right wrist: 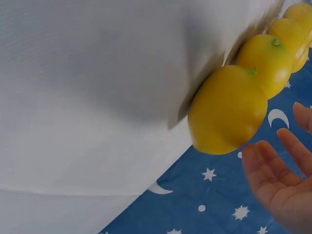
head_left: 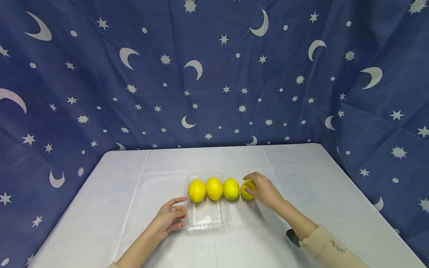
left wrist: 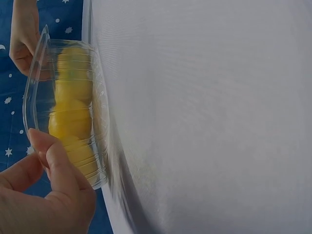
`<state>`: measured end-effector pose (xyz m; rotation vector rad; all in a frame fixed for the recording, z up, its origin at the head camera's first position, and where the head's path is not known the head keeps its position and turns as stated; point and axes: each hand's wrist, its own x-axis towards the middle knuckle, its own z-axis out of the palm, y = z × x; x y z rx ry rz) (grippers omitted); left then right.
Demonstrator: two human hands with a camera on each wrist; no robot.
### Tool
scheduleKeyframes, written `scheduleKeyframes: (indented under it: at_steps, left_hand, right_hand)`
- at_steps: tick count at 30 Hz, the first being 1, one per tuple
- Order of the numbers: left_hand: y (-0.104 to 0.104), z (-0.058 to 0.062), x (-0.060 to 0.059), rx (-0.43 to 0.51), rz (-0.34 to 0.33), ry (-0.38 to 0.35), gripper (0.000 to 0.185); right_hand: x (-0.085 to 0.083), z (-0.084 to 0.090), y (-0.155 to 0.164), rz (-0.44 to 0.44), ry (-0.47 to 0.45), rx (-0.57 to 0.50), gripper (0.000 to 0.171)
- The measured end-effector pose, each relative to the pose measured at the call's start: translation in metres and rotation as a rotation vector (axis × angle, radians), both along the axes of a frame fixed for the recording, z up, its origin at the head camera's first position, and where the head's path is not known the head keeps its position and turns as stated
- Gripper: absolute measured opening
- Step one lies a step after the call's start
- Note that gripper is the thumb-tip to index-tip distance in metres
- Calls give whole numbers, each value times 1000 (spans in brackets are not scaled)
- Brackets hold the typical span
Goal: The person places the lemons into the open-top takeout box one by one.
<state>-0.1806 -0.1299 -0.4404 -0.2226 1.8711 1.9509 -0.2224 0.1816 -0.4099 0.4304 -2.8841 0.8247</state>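
A shallow clear plastic container (head_left: 207,217) rests on the white table. My left hand (head_left: 169,216) is at its left side, and in the left wrist view bent fingers (left wrist: 58,165) hold it by the rim. Two yellow lemons (head_left: 197,191) (head_left: 214,188) lie in the far part of the container. A third lemon (head_left: 231,189) sits at the container's right edge, in the same row. My right hand (head_left: 263,189) reaches around the rightmost lemon (right wrist: 227,111). In the right wrist view its loosely spread fingers (right wrist: 268,165) are beside that lemon, slightly apart from it.
A white cloth (head_left: 151,186) covers the table. A blue curtain (head_left: 214,82) with moons and stars hangs behind and along both sides. A dark object (head_left: 293,237) shows under the right wrist by the sleeve.
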Motion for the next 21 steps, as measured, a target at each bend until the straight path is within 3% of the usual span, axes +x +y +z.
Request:
scheduleKeyframes:
  at_steps: [12, 21]
  left_hand:
    - [-2, -2, 0, 9, 5, -3, 53]
    - [-1, -2, 0, 18, 8, -2, 52]
  right_hand:
    - [-1, -7, 14, -37, -27, 68, 39]
    - [-8, -11, 15, -32, -133, 89, 53]
